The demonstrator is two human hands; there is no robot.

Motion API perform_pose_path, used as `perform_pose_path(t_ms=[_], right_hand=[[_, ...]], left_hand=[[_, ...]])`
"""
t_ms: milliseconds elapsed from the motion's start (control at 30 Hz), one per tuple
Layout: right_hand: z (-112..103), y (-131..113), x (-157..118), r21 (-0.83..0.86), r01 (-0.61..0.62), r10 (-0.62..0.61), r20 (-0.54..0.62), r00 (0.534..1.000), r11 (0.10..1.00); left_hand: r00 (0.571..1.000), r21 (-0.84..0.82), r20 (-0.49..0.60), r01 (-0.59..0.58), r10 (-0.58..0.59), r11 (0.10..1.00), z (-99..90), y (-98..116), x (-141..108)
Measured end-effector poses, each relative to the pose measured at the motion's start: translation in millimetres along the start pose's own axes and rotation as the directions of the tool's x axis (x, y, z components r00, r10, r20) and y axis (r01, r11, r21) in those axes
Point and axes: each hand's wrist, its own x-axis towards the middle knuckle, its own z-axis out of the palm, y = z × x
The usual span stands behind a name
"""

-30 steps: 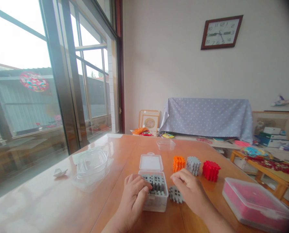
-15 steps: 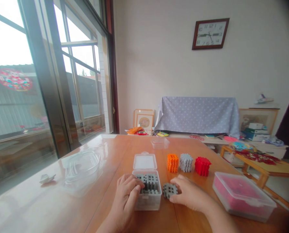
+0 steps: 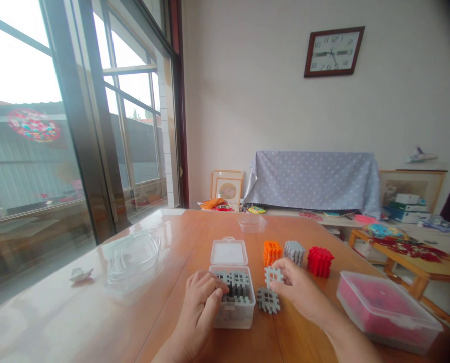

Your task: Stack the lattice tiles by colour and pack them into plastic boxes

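My right hand (image 3: 293, 282) pinches a light grey lattice building piece (image 3: 273, 276), raised on edge between thumb and fingers. Just below it, a darker grey lattice piece (image 3: 269, 301) lies flat on the table. To the left stands a small clear plastic box (image 3: 233, 318) with its lid (image 3: 228, 252) swung back. Grey pieces (image 3: 237, 283) are packed inside. My left hand (image 3: 204, 302) is closed over the box's left rim, its fingertips partly hidden against the grey pieces.
Stacks of orange (image 3: 272, 253), grey (image 3: 294, 252) and red (image 3: 320, 261) pieces stand behind my right hand. A lidded box of pink contents (image 3: 389, 310) is at the right. Clear plastic containers (image 3: 132, 262) and a small pale item (image 3: 81, 275) lie left; another clear tub (image 3: 252, 223) sits farther back.
My right hand has lifted a light grey piece up from the flat grey one, which stays on the table. My left hand keeps its place on the box. The view has shifted slightly.
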Motion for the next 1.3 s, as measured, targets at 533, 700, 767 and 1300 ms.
perform_pose_path(t_ms=[533,700,767,1300], right_hand=[[59,-26,-15,-0.196,0.201,-0.214,-0.047,0.976,0.96],[60,-23,-13,-0.369,0.313,-0.344,-0.019,0.939,0.875],[59,-23,-12,-0.404,0.321,-0.352,-0.004,0.936,0.857],[64,-25,-13,-0.494,0.408,-0.418,0.096,0.903,0.768]], left_hand=[[0.998,-0.026,-0.002,0.055,-0.055,0.998,0.6,3,-4],[0.998,-0.018,-0.005,0.061,-0.061,0.998,1.4,4,-5],[0.998,-0.02,-0.01,0.06,-0.06,0.998,1.7,3,-5],[1.0,-0.033,0.007,0.025,-0.025,0.999,3.7,-1,-3]])
